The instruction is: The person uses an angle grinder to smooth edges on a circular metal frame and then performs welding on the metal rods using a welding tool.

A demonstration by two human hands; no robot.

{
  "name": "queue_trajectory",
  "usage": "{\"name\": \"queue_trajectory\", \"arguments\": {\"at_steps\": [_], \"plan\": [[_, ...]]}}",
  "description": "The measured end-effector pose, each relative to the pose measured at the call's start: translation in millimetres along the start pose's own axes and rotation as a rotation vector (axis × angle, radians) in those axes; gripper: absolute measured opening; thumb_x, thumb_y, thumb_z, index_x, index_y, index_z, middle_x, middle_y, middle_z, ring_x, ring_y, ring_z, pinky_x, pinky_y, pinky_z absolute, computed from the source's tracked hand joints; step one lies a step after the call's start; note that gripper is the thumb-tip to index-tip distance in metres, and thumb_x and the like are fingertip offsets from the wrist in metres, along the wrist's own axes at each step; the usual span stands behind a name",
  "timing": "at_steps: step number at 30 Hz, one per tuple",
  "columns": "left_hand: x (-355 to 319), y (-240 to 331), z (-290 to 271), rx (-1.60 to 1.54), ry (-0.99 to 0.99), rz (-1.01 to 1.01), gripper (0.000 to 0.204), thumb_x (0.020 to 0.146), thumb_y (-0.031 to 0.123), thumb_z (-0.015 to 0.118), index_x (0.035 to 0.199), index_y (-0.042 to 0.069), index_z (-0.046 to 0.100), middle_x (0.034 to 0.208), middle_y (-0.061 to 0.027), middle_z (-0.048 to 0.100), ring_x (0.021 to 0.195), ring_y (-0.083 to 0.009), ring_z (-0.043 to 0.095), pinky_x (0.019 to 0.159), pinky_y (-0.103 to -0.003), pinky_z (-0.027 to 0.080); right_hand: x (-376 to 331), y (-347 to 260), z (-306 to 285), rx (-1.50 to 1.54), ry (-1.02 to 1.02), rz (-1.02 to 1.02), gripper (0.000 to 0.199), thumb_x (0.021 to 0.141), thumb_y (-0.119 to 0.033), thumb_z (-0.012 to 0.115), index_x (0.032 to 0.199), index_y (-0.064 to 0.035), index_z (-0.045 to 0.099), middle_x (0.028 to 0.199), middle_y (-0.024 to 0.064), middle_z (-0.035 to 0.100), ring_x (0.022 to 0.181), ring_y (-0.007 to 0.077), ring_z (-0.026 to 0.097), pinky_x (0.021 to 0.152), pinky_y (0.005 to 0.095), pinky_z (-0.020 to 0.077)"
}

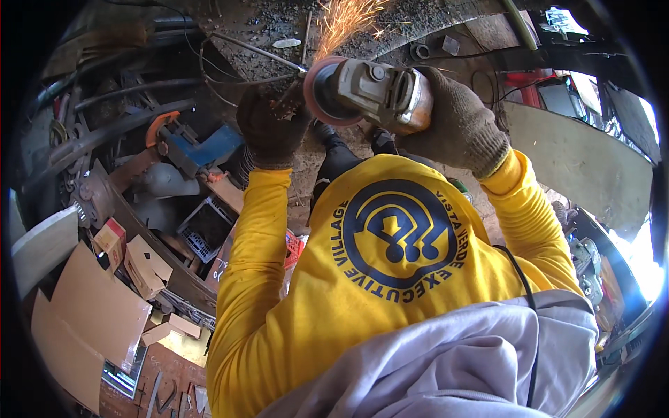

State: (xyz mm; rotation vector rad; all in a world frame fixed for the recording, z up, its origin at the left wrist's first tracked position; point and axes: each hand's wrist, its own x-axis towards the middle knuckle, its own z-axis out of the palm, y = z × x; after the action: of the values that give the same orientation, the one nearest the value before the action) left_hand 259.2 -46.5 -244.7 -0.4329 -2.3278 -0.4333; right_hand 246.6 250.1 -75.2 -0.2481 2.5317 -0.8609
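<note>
My right hand (456, 118), in a brown knit glove, wraps round the body of an angle grinder (383, 90). The reddish-edged disc (322, 90) of the grinder points left, and orange sparks (345, 24) fly from it away from me. Beside the disc, my left hand (272, 132) is closed in a dark glove. It grips a bent metal rod (261, 54) whose end lies against or very close to the disc's edge. The exact contact point and the fingertips of the left hand are hard to make out in shadow.
Dark grit (279, 38) and loose metal bits cover the ground ahead. On the left stand a blue and orange tool (202, 148), a dark crate (205, 226) and cardboard boxes (90, 299). A large flat grey panel (575, 150) leans on the right.
</note>
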Motion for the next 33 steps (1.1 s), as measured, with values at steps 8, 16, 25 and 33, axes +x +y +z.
{"name": "queue_trajectory", "arguments": {"at_steps": [8, 16, 25, 33], "plan": [[4, 1, -5, -0.086, -0.11, -0.171, 0.069, 0.071, 0.039, 0.095, 0.122, 0.002, 0.066, 0.102, -0.012, 0.066, 0.109, -0.0381, 0.064, 0.093, -0.045, 0.054, -2, 6, 9, -0.077, 0.01, -0.002, 0.074, 0.075, -0.04, 0.087, 0.135, -0.0088, 0.056, 0.113, 0.0214, 0.073, 0.103, 0.0413, 0.072, 0.088, 0.0484, 0.0584], [2, 2, 1, -0.145, -0.011, -0.169, 0.057, 0.064, 0.033, 0.098, 0.107, 0.006, 0.072, 0.104, -0.0088, 0.07, 0.109, -0.0336, 0.065, 0.096, -0.046, 0.053, 10, -1, 5, 0.049, 0.024, -0.067, 0.081, 0.069, -0.027, 0.092, 0.138, -0.005, 0.056, 0.12, 0.0174, 0.073, 0.111, 0.0336, 0.072, 0.097, 0.0423, 0.0575], [21, 7, 1, -0.091, -0.055, -0.048, 0.051, 0.072, 0.042, 0.093, 0.107, 0.013, 0.071, 0.1, -0.0064, 0.069, 0.091, -0.0305, 0.067, 0.088, -0.047, 0.052, 2, 6, -19, 0.255, -0.09, -0.044, 0.079, 0.065, -0.017, 0.09, 0.136, -0.0029, 0.058, 0.121, 0.0153, 0.073, 0.111, 0.0274, 0.071, 0.1, 0.0387, 0.0554], [19, 6, 6, -0.204, 0.047, -0.106, 0.035, 0.072, 0.032, 0.091, 0.098, 0.017, 0.073, 0.093, -0.0052, 0.072, 0.081, -0.0304, 0.069, 0.074, -0.044, 0.056, 25, -2, -37, 0.123, -0.218, -0.056, 0.078, 0.065, -0.019, 0.091, 0.135, -0.0041, 0.06, 0.12, 0.0152, 0.072, 0.109, 0.0269, 0.071, 0.1, 0.0398, 0.0553]]}}
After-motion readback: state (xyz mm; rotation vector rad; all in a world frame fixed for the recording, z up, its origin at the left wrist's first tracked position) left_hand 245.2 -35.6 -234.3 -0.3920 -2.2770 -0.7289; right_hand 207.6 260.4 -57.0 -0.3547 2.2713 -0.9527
